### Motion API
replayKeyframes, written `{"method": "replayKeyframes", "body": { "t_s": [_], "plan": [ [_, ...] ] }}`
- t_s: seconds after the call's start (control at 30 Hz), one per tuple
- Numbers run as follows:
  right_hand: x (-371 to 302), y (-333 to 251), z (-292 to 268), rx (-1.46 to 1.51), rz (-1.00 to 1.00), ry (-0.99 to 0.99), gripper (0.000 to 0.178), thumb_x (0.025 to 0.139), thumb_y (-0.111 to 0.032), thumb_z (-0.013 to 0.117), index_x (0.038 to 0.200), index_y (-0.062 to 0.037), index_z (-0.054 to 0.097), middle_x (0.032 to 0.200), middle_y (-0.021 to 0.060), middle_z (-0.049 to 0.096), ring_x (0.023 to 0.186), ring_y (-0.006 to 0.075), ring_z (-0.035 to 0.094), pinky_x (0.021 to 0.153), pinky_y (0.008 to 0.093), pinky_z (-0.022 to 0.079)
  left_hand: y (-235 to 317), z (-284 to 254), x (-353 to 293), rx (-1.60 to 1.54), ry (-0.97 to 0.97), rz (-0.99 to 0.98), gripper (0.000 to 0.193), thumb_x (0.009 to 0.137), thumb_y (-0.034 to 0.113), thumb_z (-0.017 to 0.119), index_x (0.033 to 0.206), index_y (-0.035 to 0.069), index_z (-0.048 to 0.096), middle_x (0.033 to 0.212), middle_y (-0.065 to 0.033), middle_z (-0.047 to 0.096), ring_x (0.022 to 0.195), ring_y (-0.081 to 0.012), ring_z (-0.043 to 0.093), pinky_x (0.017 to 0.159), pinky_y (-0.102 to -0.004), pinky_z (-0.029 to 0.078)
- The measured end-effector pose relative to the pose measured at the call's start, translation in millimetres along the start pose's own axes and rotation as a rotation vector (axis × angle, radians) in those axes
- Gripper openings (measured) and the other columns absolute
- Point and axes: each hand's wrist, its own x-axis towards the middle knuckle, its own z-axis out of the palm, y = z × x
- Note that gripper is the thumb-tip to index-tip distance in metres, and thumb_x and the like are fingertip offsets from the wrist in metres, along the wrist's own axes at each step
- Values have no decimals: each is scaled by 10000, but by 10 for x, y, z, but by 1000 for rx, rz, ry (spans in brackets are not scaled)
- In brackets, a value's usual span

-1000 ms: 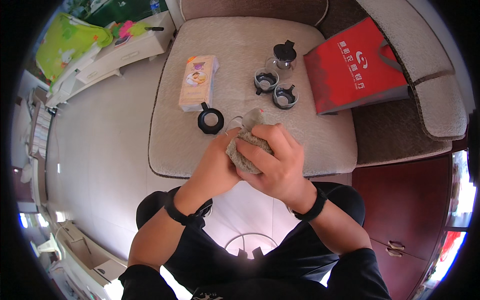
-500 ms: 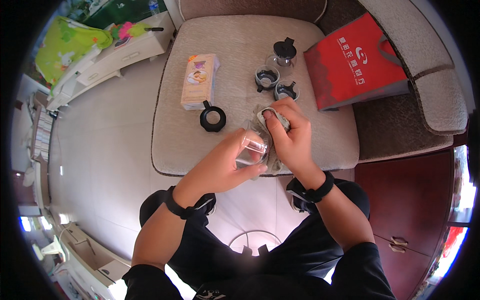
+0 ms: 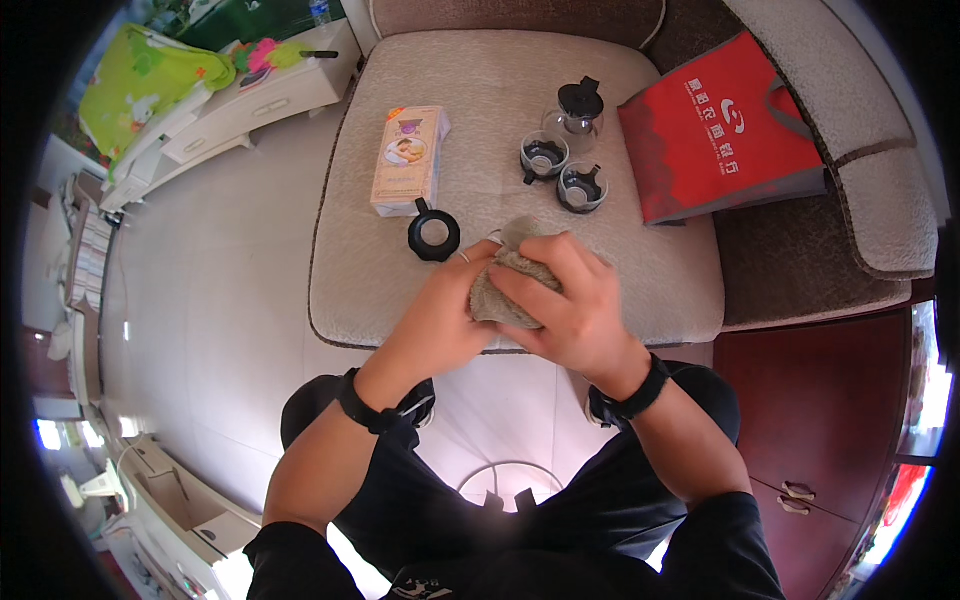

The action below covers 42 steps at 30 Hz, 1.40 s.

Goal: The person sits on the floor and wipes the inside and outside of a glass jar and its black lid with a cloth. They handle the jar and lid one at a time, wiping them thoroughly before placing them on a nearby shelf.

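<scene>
Over the front part of the cushion, my left hand (image 3: 437, 312) is wrapped around a clear glass cup, now almost wholly hidden by cloth and fingers. My right hand (image 3: 583, 312) grips a crumpled grey-green cloth (image 3: 505, 290) and presses it over the cup. Just beyond my left hand lies a black ring-shaped cup holder (image 3: 417, 236) with a short handle. Farther off stand two glass cups, a nearer one (image 3: 582, 190) and another one (image 3: 543, 156), both in black holders. Behind them is a glass teapot (image 3: 580, 112) with a black lid.
A pale cardboard box (image 3: 408, 160) lies on the beige seat cushion (image 3: 480, 90), left of the cups. To the right, a red paper bag (image 3: 725, 130) leans against the sofa arm. A dark red cabinet (image 3: 800, 410) stands at the right, a white drawer unit (image 3: 260, 105) at the far left.
My right hand has moved left and down with the cloth, covering the glass cup that showed between my hands. My left hand's fingers have closed in around it. The view has shifted slightly.
</scene>
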Motion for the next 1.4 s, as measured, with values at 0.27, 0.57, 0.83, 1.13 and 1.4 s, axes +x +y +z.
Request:
{"method": "replayKeyframes", "body": {
  "t_s": [0.27, 0.57, 0.83, 1.13, 1.4],
  "plan": [
    [-7, 428, 85, 301, 452, 47, 190, 802, -100, 795, 978, -29, 788, 980, 117, 689, 815, 324, 704, 694, 386, 568, 38, 103, 34, -9, -107, 176, 191, 863, 22, 783, 977, 6, 630, 1206, -162, 599, 1151, -393, 592, 983, -463, 493],
    [37, -50, 5, 126, 135, 102, 293, 717, -159, 813, 1000, -89, 795, 991, 114, 652, 849, 322, 696, 705, 405, 592, -44, 157, -39, -144, -62, -98, 283, 886, 28, 769, 1151, 17, 671, 1353, -188, 602, 1265, -378, 588, 1083, -430, 476],
    [-135, 585, 169, 469, 349, -287, 268, 758, -171, 792, 989, -37, 772, 965, 172, 684, 890, 357, 672, 803, 422, 557, 380, 200, 12, -53, -197, 321, 187, 860, 5, 770, 955, 57, 618, 1351, -81, 626, 1288, -368, 539, 1088, -487, 447],
    [-137, 570, 222, 381, 611, -89, 206, 808, -14, 744, 1008, 22, 775, 945, 198, 683, 823, 360, 679, 731, 403, 528, 81, -34, 139, -664, -38, -50, 197, 947, -28, 740, 1096, 23, 621, 1264, -153, 695, 1207, -233, 667, 1075, -409, 516],
    [-127, 460, 217, 214, 587, -84, 217, 816, -42, 754, 1024, 15, 776, 1007, 198, 706, 859, 377, 711, 749, 413, 558, 19, 34, 48, -678, -73, -242, 323, 1003, 67, 749, 1291, -27, 639, 1169, -49, 692, 1022, -97, 650, 957, -270, 529]
  ]
}}
